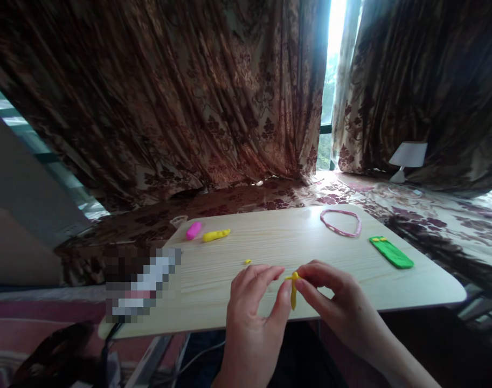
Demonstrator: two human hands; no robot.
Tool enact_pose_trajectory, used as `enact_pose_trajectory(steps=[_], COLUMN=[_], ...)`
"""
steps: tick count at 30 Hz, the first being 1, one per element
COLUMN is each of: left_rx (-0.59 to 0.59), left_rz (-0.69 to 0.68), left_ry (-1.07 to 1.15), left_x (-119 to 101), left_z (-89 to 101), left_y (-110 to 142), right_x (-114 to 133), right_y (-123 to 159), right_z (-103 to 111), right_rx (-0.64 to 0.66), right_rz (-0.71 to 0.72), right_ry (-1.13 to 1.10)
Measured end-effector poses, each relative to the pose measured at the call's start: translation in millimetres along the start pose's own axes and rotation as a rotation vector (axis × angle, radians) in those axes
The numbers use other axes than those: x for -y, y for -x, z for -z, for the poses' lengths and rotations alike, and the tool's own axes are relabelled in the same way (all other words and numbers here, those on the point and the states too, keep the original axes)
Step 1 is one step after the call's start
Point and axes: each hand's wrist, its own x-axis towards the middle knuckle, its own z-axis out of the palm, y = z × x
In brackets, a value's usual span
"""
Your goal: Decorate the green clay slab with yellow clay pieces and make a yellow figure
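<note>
Above the table's near edge, my right hand [334, 293] pinches a small yellow clay piece [293, 296] between thumb and index finger. The piece has a knob at its top, a short arm sticking out to the left and a longer pointed tail hanging down. My left hand [256, 304] is beside it with thumb and fingers apart. Its thumb tip is at the short arm; whether it touches cannot be told. A tiny yellow clay bit [248, 262] lies on the table just beyond my left hand.
On the pale wooden table [278, 231] lie a pink clay lump [193, 230], a yellow clay roll [216, 235], a pink twisted loop [341, 223] and a flat green clay slab [391, 252] with yellow bits. A pixelated object [149, 283] is at left. A lamp [408, 154] stands behind.
</note>
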Motion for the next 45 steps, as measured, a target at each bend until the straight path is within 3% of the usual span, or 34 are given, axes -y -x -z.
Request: enact_pose_trajectory(steps=[5, 21, 30, 40, 45], left_rx=[-0.028, -0.004, 0.068, 0.067, 0.084], left_rz=[-0.073, -0.013, 0.168, 0.103, 0.171], left_ry=[-0.069, -0.012, 0.114, 0.073, 0.048], left_x=[5.1, 4.7, 10.7, 9.7, 21.1], left_z=[-2.2, -6.2, 3.5, -4.5, -2.7], left_y=[-4.6, -1.9, -3.1, -0.2, -0.2], right_x=[-0.8, -5.7, -6.6, -4.8, -21.6], right_y=[-1.2, -1.9, -4.2, -0.9, -22.0], right_z=[-4.0, 0.1, 0.1, 0.2, -1.2], right_rx=[0.005, -0.017, -0.017, -0.003, 0.060], right_rz=[0.043, 0.028, -0.003, 0.010, -0.076], right_ry=[0.044, 0.053, 0.055, 0.072, 0.181])
